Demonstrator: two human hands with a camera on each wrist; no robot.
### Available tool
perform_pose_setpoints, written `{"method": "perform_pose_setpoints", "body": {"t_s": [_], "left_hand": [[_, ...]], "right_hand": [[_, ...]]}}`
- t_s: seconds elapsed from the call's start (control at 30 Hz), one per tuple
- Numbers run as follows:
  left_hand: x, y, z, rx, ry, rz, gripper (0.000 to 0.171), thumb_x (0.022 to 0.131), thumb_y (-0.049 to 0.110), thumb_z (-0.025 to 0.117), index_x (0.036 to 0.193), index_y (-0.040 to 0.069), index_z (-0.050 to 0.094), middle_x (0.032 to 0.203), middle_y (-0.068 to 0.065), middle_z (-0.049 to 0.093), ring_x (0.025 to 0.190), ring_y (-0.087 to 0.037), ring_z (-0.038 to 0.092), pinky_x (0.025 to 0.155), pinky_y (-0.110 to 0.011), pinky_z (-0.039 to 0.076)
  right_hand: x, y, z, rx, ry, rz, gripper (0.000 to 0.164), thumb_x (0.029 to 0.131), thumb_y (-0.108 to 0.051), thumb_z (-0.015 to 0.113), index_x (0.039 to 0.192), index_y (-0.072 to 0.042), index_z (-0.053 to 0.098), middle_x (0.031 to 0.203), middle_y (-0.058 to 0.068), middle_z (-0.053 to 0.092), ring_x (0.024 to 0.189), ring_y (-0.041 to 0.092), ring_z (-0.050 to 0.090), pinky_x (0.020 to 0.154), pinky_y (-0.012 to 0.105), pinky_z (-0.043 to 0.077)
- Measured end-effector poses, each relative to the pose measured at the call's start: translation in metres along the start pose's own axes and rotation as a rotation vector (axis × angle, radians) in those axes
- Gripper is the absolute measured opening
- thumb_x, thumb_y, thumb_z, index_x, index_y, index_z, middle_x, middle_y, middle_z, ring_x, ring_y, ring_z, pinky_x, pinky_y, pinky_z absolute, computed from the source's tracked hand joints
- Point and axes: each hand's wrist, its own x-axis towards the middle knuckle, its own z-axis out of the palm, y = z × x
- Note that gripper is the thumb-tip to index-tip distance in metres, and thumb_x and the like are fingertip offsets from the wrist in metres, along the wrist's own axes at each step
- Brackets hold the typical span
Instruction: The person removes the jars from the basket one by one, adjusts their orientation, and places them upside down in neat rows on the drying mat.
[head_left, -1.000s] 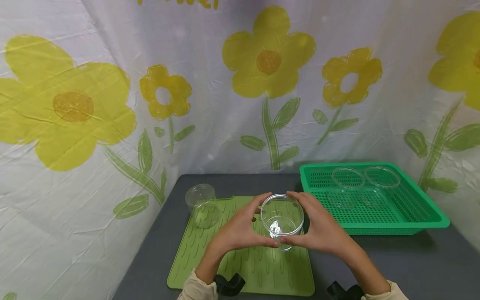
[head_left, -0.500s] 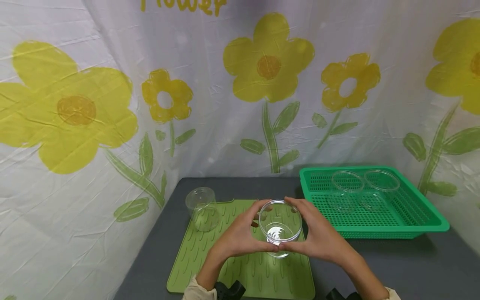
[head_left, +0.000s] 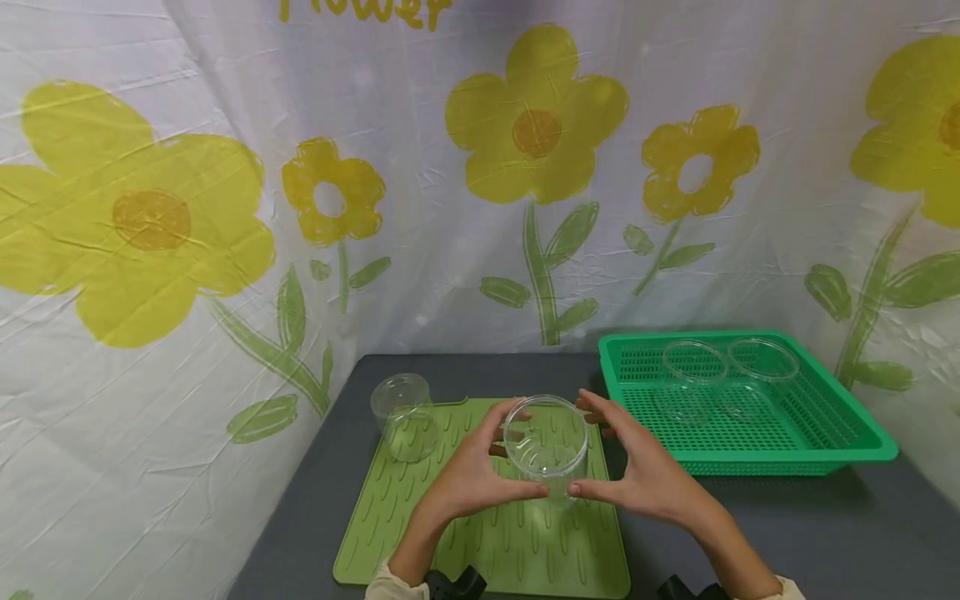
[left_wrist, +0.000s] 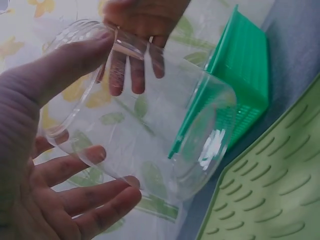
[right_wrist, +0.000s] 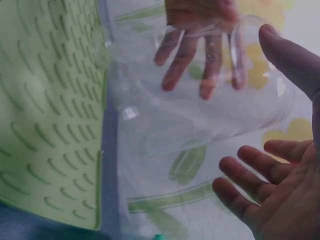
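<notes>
A clear plastic cup [head_left: 546,446] with a round rim hangs over the green ridged mat [head_left: 480,550], mouth tipped toward the head camera. My left hand [head_left: 474,471] holds it from the left; the left wrist view shows the thumb on one side of the cup [left_wrist: 155,120] near its rim and the fingers on the other. On the cup's right side, my right hand [head_left: 652,471] is spread. In the right wrist view, the fingers of the right hand [right_wrist: 280,180] stand apart from the cup's wall, with the thumb near the rim.
Another clear cup [head_left: 405,408] stands at the mat's back left corner. A green plastic basket [head_left: 780,457] at the back right holds two clear cups, one here [head_left: 693,375]. Behind the dark table [head_left: 780,533] hangs a flower-printed cloth [head_left: 450,250].
The cup has shifted slightly left with my left hand. My right hand has come away from the cup and opened, leaving a gap between its fingers and the wall.
</notes>
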Motion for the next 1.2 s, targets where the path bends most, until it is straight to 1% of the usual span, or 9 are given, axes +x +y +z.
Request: {"method": "perform_pose_setpoints", "body": {"t_s": [0.07,0.17,0.3,0.43,0.67,0.77,0.97,1.07,1.2], "left_hand": [[-0.001,-0.002,0.0,-0.036,0.018,-0.011,0.101,0.078,0.031,0.091,0.158,0.032,0.03,0.152,-0.003,0.05,0.13,-0.031,0.057,0.098,-0.042,0.051],[-0.002,-0.005,0.001,-0.086,0.036,-0.032,0.1,0.079,0.027,0.09,0.158,0.036,0.029,0.153,-0.002,0.049,0.13,-0.03,0.058,0.099,-0.041,0.05],[-0.004,-0.006,0.002,-0.167,0.037,-0.03,0.097,0.081,0.024,0.088,0.157,0.036,0.028,0.154,-0.002,0.048,0.13,-0.028,0.06,0.1,-0.036,0.052],[-0.005,-0.008,0.003,-0.26,0.02,0.009,0.094,0.085,0.025,0.085,0.158,0.032,0.027,0.155,-0.008,0.045,0.131,-0.033,0.059,0.099,-0.034,0.053],[-0.004,-0.01,0.006,-0.38,0.001,0.071,0.094,0.089,0.027,0.082,0.161,0.026,0.022,0.158,-0.021,0.039,0.133,-0.044,0.055,0.101,-0.032,0.053],[-0.003,-0.011,0.007,-0.392,-0.001,0.08,0.095,0.089,0.029,0.081,0.161,0.024,0.02,0.158,-0.022,0.038,0.133,-0.043,0.055,0.101,-0.036,0.053],[-0.003,-0.014,0.008,-0.378,-0.007,0.067,0.096,0.089,0.035,0.081,0.162,0.027,0.018,0.158,-0.012,0.041,0.134,-0.037,0.057,0.101,-0.049,0.051],[-0.003,-0.015,0.008,-0.357,-0.012,0.065,0.099,0.087,0.038,0.082,0.162,0.03,0.018,0.159,-0.013,0.04,0.134,-0.038,0.056,0.1,-0.047,0.05],[-0.004,-0.015,0.004,-0.3,-0.004,0.053,0.102,0.084,0.043,0.084,0.162,0.035,0.018,0.161,-0.011,0.038,0.136,-0.038,0.055,0.1,-0.04,0.051]], "right_hand": [[-0.001,0.005,0.002,0.006,0.008,-0.009,0.102,0.077,-0.034,0.091,0.16,-0.021,0.033,0.151,0.009,0.051,0.13,0.028,0.054,0.097,0.039,0.05],[-0.003,0.013,0.007,0.024,0.022,-0.03,0.101,0.075,-0.032,0.092,0.158,-0.021,0.036,0.148,0.01,0.054,0.128,0.028,0.054,0.096,0.038,0.05],[-0.004,0.022,0.015,0.045,0.023,-0.03,0.104,0.073,-0.032,0.094,0.159,-0.026,0.035,0.145,0.004,0.054,0.128,0.025,0.054,0.097,0.041,0.049],[-0.003,0.026,0.02,0.073,0.022,-0.039,0.107,0.07,-0.031,0.095,0.159,-0.026,0.035,0.144,0.002,0.055,0.127,0.021,0.055,0.097,0.044,0.05],[-0.001,0.027,0.024,0.095,0.039,-0.043,0.103,0.071,-0.03,0.095,0.156,-0.029,0.038,0.137,-0.003,0.058,0.121,0.015,0.057,0.096,0.04,0.052],[0.0,0.027,0.025,0.1,0.046,-0.043,0.1,0.072,-0.028,0.094,0.156,-0.029,0.039,0.136,-0.003,0.058,0.119,0.014,0.057,0.095,0.039,0.052],[0.0,0.03,0.024,0.124,0.056,-0.063,0.097,0.072,-0.024,0.094,0.154,-0.027,0.042,0.133,-0.003,0.058,0.117,0.016,0.058,0.095,0.037,0.052],[0.0,0.032,0.023,0.125,0.064,-0.081,0.098,0.07,-0.024,0.095,0.154,-0.026,0.043,0.133,-0.002,0.058,0.117,0.018,0.058,0.095,0.036,0.052],[-0.002,0.034,0.019,0.097,0.066,-0.086,0.1,0.069,-0.026,0.095,0.154,-0.025,0.043,0.132,-0.002,0.058,0.115,0.012,0.056,0.092,0.034,0.051]]}}
